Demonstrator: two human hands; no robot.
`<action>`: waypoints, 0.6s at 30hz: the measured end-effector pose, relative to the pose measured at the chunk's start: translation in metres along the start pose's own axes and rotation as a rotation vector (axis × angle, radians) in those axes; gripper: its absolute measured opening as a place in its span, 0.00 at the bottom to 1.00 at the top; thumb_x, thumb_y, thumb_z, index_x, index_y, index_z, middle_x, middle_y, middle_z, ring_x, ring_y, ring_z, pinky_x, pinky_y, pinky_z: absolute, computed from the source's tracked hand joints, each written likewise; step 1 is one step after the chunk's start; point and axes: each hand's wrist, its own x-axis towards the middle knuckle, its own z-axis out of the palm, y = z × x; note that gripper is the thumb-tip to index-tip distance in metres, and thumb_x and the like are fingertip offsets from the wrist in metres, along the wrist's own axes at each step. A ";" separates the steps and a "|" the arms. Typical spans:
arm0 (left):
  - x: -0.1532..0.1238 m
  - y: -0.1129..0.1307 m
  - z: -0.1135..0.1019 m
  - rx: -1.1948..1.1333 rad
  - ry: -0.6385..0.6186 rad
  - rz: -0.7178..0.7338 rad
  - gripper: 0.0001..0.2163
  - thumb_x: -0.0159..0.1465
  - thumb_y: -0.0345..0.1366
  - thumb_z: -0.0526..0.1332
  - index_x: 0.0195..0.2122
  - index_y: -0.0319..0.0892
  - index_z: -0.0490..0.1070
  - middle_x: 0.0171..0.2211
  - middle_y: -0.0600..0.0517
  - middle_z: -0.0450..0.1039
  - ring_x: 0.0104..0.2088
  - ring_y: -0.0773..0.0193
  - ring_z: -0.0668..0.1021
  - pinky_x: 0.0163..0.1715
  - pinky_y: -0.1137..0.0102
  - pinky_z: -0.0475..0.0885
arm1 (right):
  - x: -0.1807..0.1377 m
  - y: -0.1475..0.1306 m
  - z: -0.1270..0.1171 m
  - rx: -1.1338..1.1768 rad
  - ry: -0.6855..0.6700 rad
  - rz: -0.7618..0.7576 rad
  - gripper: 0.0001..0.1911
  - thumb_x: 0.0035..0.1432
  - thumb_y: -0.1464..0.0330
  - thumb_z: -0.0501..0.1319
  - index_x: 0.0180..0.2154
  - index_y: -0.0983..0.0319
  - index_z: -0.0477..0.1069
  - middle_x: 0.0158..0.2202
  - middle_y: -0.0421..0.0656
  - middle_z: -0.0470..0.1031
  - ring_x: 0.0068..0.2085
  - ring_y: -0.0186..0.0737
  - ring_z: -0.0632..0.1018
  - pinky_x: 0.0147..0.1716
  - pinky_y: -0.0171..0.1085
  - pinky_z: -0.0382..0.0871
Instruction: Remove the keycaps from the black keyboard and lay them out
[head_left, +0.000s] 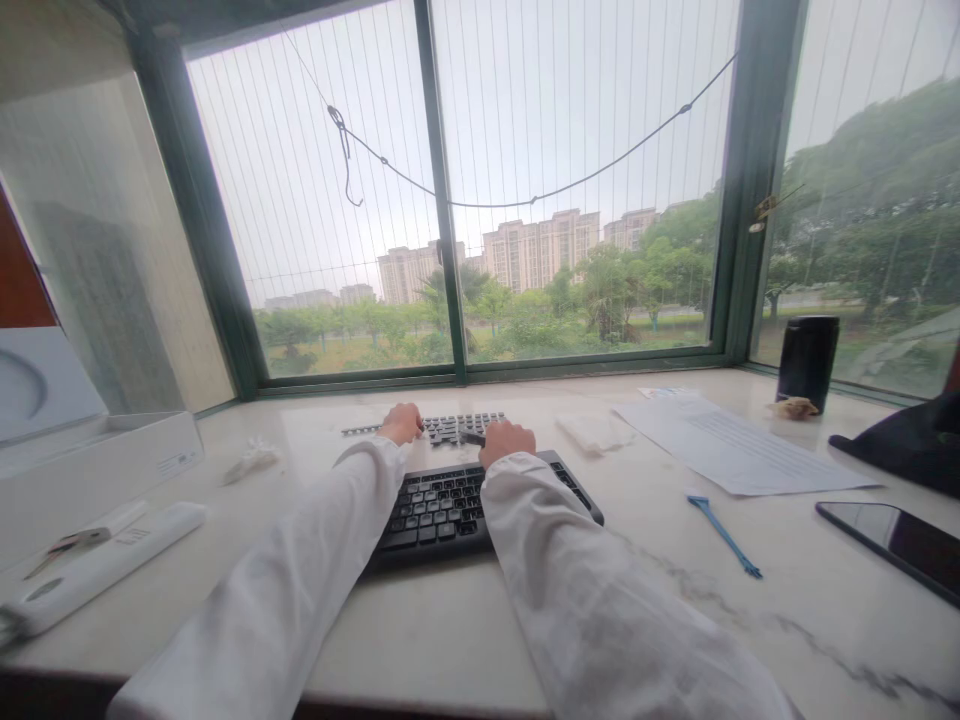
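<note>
A black keyboard [442, 505] lies on the marble-patterned surface beneath my forearms, its keys partly bare or paler in places. Behind it, loose dark keycaps [465, 423] are spread in rows. My left hand [403, 423] is over the left part of these keycaps, fingers curled down and closed; what they hold, if anything, is hidden. Just behind the keyboard's far edge, my right hand [508, 440] is closed around a small dark tool [472, 438] that points left toward the keycaps. Its exact kind is too small to tell.
To the right lie a white tissue [595, 434], printed paper [742, 445], a blue plastic tool [724, 537] and a phone [896, 545]. A black can [807, 362] stands near the window. On the left are a white box [142, 445], keys [79, 540] and a white power strip-like bar [120, 560].
</note>
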 end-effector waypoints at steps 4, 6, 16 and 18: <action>0.004 0.002 0.002 0.023 -0.020 -0.005 0.10 0.48 0.31 0.68 0.34 0.39 0.77 0.28 0.47 0.77 0.22 0.67 0.77 0.30 0.75 0.70 | -0.001 0.000 -0.001 -0.004 -0.003 0.001 0.08 0.49 0.70 0.59 0.34 0.63 0.73 0.36 0.50 0.75 0.37 0.44 0.76 0.33 0.39 0.68; 0.006 0.003 0.003 0.032 -0.029 -0.011 0.11 0.48 0.31 0.68 0.34 0.39 0.77 0.29 0.47 0.77 0.23 0.67 0.77 0.30 0.75 0.70 | -0.001 0.000 -0.001 -0.006 -0.004 0.001 0.08 0.49 0.70 0.59 0.33 0.63 0.73 0.37 0.50 0.75 0.36 0.44 0.76 0.33 0.39 0.68; 0.013 0.004 0.008 0.051 -0.033 -0.030 0.10 0.49 0.30 0.67 0.34 0.39 0.77 0.28 0.47 0.77 0.24 0.65 0.78 0.30 0.74 0.71 | -0.001 -0.001 -0.002 0.000 -0.032 0.019 0.06 0.50 0.70 0.60 0.33 0.63 0.73 0.36 0.50 0.75 0.35 0.43 0.76 0.33 0.40 0.67; 0.013 0.003 0.008 0.053 -0.033 -0.033 0.11 0.49 0.30 0.67 0.35 0.39 0.77 0.28 0.47 0.77 0.24 0.66 0.78 0.30 0.75 0.71 | -0.001 -0.001 -0.001 0.003 -0.028 0.018 0.06 0.50 0.70 0.60 0.32 0.63 0.73 0.36 0.50 0.75 0.36 0.44 0.76 0.33 0.40 0.67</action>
